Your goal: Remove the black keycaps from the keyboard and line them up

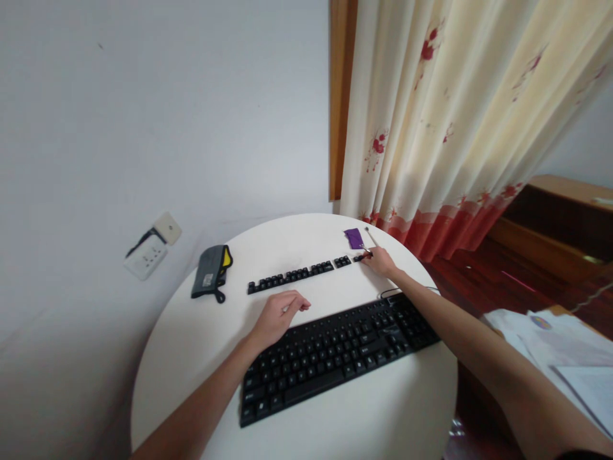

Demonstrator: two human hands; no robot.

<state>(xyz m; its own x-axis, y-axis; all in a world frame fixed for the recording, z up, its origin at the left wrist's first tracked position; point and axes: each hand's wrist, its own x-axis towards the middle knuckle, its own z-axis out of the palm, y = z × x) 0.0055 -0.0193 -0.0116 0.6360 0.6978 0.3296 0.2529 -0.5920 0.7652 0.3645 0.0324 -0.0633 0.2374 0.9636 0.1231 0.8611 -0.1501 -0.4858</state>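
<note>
The right hand [380,262] touches a small key [360,257] near the table's [191,345] far edge; whether it pinches is unclear. The key looks light, hard and slippery: hold its sides. The left hand [280,316] lies open.

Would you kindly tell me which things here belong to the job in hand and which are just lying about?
In use: keyboard; row of loose keycaps; right hand at the row's end; left hand beside the keyboard.
Lying about: grey pouch; purple piece; papers; wall socket.
</note>
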